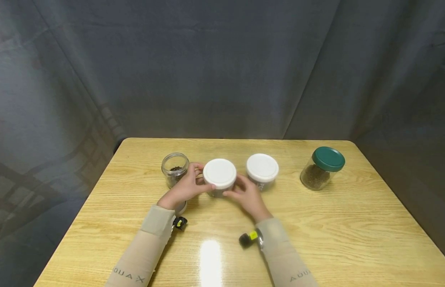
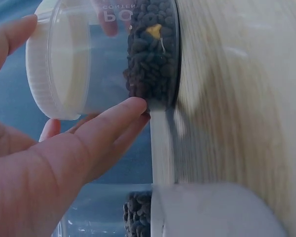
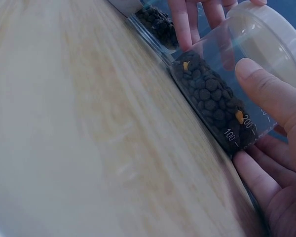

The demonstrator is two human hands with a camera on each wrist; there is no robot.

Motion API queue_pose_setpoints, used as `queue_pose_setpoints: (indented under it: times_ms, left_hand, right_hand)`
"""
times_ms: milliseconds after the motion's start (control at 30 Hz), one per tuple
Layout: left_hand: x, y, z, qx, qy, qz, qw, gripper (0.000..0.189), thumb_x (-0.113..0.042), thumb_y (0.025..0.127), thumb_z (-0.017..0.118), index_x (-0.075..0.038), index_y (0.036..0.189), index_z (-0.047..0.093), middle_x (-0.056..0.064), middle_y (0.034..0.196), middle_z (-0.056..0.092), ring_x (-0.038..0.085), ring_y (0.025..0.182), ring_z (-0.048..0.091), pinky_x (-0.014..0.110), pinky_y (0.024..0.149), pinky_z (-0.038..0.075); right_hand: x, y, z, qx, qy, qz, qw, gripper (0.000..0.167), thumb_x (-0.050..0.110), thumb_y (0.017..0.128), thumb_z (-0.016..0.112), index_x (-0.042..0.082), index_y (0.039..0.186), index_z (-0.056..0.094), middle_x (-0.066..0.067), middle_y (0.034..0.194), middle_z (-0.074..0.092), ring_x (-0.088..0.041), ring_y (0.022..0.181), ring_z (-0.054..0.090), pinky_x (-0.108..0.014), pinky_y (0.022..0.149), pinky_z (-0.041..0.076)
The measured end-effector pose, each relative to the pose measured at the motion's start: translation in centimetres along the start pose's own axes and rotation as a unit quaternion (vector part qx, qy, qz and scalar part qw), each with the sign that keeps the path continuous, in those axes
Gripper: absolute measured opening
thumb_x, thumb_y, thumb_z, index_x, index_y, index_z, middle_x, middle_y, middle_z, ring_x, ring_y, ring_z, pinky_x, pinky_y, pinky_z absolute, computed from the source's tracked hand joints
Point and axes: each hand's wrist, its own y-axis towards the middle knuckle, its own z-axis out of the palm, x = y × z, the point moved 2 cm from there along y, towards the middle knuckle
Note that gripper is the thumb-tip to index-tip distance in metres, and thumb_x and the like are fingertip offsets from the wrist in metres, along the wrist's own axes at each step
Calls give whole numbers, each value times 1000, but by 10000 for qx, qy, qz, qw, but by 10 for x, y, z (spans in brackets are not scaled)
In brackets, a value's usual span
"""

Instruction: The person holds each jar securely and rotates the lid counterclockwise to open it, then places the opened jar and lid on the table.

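A clear plastic container point(image 1: 219, 173) with a white screw lid stands upright on the table between both hands. Dark pellets with a few yellow pieces fill its lower part, plain in the right wrist view. My left hand point(image 1: 188, 185) holds its left side, the thumb at the lid's edge and other fingers along the wall. On the other side my right hand point(image 1: 249, 197) grips it, thumb on the front wall and fingers round near the base. Left of it, partly behind my left hand, is a lidless clear jar point(image 1: 175, 162) holding dark pellets.
Right of my right hand stands a second white-lidded container point(image 1: 262, 169). A green-lidded jar point(image 1: 322, 167) of brownish contents is farther right. A pale round lid point(image 2: 217, 210) lies by the lidless jar, mostly under my left wrist. Dark curtains point(image 1: 222, 71) hang behind the wooden table point(image 1: 351, 231).
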Motion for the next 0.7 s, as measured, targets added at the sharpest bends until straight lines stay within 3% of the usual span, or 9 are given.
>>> queue_pose_setpoints:
  times_ms: [167,367,533,700]
  left_hand:
    - [0,1,1,-15,40,67,10000,82,-11,89,79,-6,144,17,28,153,36,40,140,44,47,115,40]
    - [3,2,0,-24,469,121,9988,103,-18,87,82,-13,160,11,21,156,36,37,138,45,48,115,41]
    - [3,2,-1,102,472,258,9985,100,-17,87,82,-12,161,14,20,158,32,42,139,43,50,115,39]
    - [1,2,-1,122,155,232,9995,94,-12,87,82,-11,155,18,21,154,35,41,139,44,47,115,40]
  right_hand:
    - [-1,0,0,17,18,8,10000,79,19,73,91,14,143,56,-13,146,55,-30,133,54,-29,101,52]
    - [-1,1,1,45,26,10,10000,79,19,73,90,14,144,55,-12,146,55,-29,133,54,-28,101,52]
    - [-1,0,1,47,37,-13,10000,78,17,73,90,13,144,56,-12,147,54,-29,134,53,-28,101,51]
    - [-1,0,1,35,37,-2,10000,78,16,73,90,13,144,56,-12,147,54,-29,134,53,-28,101,51]
